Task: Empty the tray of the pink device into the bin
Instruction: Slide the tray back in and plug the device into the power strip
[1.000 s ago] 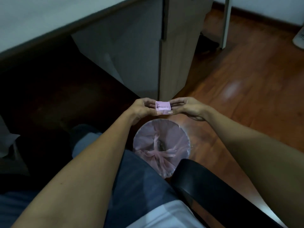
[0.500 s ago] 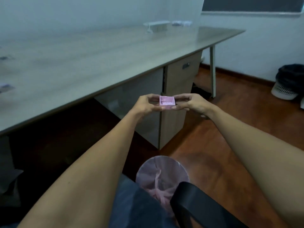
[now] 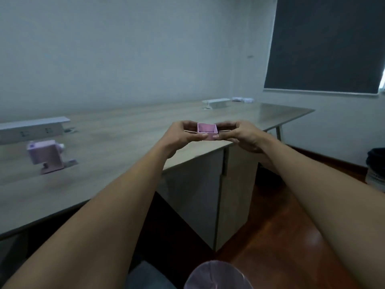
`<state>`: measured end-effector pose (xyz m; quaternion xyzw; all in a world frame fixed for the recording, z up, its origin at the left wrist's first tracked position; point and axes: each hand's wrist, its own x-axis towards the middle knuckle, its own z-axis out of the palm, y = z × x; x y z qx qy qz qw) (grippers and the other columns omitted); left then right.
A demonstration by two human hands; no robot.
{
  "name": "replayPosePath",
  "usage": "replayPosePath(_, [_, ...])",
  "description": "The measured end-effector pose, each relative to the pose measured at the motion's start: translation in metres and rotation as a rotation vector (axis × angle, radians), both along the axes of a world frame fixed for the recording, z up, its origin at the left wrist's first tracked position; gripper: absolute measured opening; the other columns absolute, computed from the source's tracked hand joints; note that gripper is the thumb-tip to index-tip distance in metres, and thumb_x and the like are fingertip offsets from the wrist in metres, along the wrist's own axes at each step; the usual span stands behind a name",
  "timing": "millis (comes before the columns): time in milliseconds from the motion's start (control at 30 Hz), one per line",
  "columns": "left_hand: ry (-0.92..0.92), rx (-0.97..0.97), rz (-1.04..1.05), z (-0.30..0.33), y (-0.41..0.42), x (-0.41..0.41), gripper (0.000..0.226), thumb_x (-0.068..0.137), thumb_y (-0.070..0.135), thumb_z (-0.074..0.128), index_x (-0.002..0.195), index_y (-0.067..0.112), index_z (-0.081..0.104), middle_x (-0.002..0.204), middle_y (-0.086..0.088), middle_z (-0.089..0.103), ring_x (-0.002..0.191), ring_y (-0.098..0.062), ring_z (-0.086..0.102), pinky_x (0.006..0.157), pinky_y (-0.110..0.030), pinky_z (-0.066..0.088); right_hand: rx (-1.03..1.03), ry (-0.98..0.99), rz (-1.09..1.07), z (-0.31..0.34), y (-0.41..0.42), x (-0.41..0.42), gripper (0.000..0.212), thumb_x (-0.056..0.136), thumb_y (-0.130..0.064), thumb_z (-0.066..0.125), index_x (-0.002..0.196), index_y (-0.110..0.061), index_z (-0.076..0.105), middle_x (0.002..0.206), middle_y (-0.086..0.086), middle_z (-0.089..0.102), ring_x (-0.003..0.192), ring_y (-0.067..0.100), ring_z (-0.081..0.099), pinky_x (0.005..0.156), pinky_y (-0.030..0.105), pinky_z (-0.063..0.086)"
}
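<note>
Grip — two hands, left hand (image 3: pixel 180 133) and right hand (image 3: pixel 239 133), pinch one tray (image 3: pixel 206 131).

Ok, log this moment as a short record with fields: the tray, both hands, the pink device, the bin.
tray: small pink tray, open side up, looks empty, held in the air above the desk edge
left hand: left hand pinching the tray's left side
right hand: right hand pinching the tray's right side
pink device: pink device standing on the desk, to the left, away from both hands
bin: bin with pink liner on the floor, at the bottom edge of the view, partly cut off
</note>
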<state>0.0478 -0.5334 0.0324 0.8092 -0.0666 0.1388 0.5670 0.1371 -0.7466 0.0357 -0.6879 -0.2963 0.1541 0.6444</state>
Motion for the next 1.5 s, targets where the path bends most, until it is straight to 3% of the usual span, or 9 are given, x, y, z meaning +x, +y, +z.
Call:
replayPosePath(233, [-0.041, 0.022, 0.162, 0.038, 0.098, -0.042, 0.045, 0.076, 0.022, 0.087, 0.118, 0.011, 0.075, 0.109, -0.006, 0.079, 0.109, -0.022, 0.073, 0.105, -0.039, 0.051, -0.018, -0.105, 0.201, 0.042, 0.112, -0.008, 0.051, 0.080, 0.009, 0.076, 0.129, 0.004, 0.066, 0.126, 0.018, 0.072, 0.123, 0.026, 0.067, 0.109, 0.032, 0.047])
replayPosePath(433, [-0.068, 0.044, 0.341, 0.062, 0.180, -0.101, 0.043, 0.077, 0.021, 0.086, 0.117, 0.011, 0.075, 0.107, -0.004, 0.080, 0.108, -0.019, 0.074, 0.104, -0.034, 0.051, 0.006, -0.166, 0.366, 0.066, 0.218, -0.036, 0.045, 0.081, 0.009, 0.075, 0.125, 0.004, 0.068, 0.125, 0.019, 0.072, 0.122, 0.027, 0.066, 0.101, 0.025, 0.052])
replayPosePath(567, [-0.076, 0.068, 0.458, 0.068, 0.227, -0.139, 0.044, 0.078, 0.021, 0.086, 0.120, 0.012, 0.074, 0.108, -0.001, 0.080, 0.098, -0.011, 0.075, 0.088, -0.022, 0.056, 0.004, -0.205, 0.486, 0.073, 0.282, -0.055, 0.043, 0.082, 0.005, 0.077, 0.124, 0.004, 0.069, 0.123, 0.017, 0.074, 0.122, 0.028, 0.067, 0.106, 0.031, 0.051])
replayPosePath(800, [-0.064, 0.044, 0.637, 0.058, 0.293, -0.198, 0.043, 0.083, 0.016, 0.081, 0.124, 0.006, 0.071, 0.117, -0.009, 0.076, 0.106, -0.020, 0.072, 0.096, -0.027, 0.054, -0.025, -0.235, 0.541, 0.049, 0.375, -0.086, 0.056, 0.073, -0.005, 0.088, 0.125, 0.001, 0.070, 0.121, 0.014, 0.075, 0.119, 0.024, 0.069, 0.108, 0.035, 0.049])
replayPosePath(1000, [-0.049, -0.007, 0.758, 0.029, 0.333, -0.235, 0.044, 0.084, 0.011, 0.079, 0.125, 0.000, 0.068, 0.108, -0.008, 0.075, 0.081, -0.004, 0.068, 0.073, -0.011, 0.052, -0.145, -0.277, 0.498, 0.008, 0.404, -0.091, 0.065, 0.074, -0.009, 0.088, 0.135, -0.001, 0.064, 0.131, 0.007, 0.069, 0.116, 0.018, 0.067, 0.097, 0.027, 0.048])
replayPosePath(1167, [0.039, -0.065, 0.830, -0.007, 0.352, -0.256, 0.042, 0.084, 0.009, 0.079, 0.123, -0.002, 0.068, 0.100, -0.008, 0.074, 0.083, -0.011, 0.067, 0.075, -0.015, 0.052, -0.166, -0.258, 0.544, -0.008, 0.417, -0.090, 0.069, 0.075, -0.009, 0.088, 0.138, -0.002, 0.061, 0.134, 0.005, 0.067, 0.118, 0.016, 0.066, 0.094, 0.022, 0.050])
replayPosePath(1300, [0.157, -0.113, 0.841, -0.038, 0.354, -0.261, 0.043, 0.083, 0.011, 0.080, 0.122, -0.003, 0.067, 0.105, -0.013, 0.074, 0.086, -0.018, 0.069, 0.077, -0.022, 0.056, -0.157, -0.260, 0.577, -0.012, 0.424, -0.092, 0.064, 0.076, -0.002, 0.085, 0.137, -0.002, 0.062, 0.127, 0.007, 0.070, 0.099, 0.007, 0.069, 0.072, 0.007, 0.054])
replayPosePath(1400, [0.228, -0.125, 0.809, -0.045, 0.350, -0.256, 0.039, 0.084, 0.013, 0.080, 0.118, -0.002, 0.068, 0.098, -0.012, 0.075, 0.074, -0.014, 0.068, 0.062, -0.019, 0.055, -0.155, -0.270, 0.585, -0.015, 0.430, -0.090, 0.063, 0.075, -0.004, 0.086, 0.134, -0.003, 0.065, 0.127, 0.009, 0.071, 0.106, 0.015, 0.070, 0.076, 0.010, 0.054])
replayPosePath(1500, [0.223, -0.148, 0.782, -0.049, 0.347, -0.245, 0.041, 0.082, 0.010, 0.081, 0.119, -0.005, 0.069, 0.093, -0.011, 0.076, 0.070, -0.014, 0.068, 0.062, -0.019, 0.055, -0.148, -0.269, 0.591, -0.018, 0.434, -0.086, 0.060, 0.074, -0.005, 0.087, 0.131, -0.004, 0.068, 0.124, 0.010, 0.073, 0.115, 0.022, 0.069, 0.082, 0.015, 0.055])
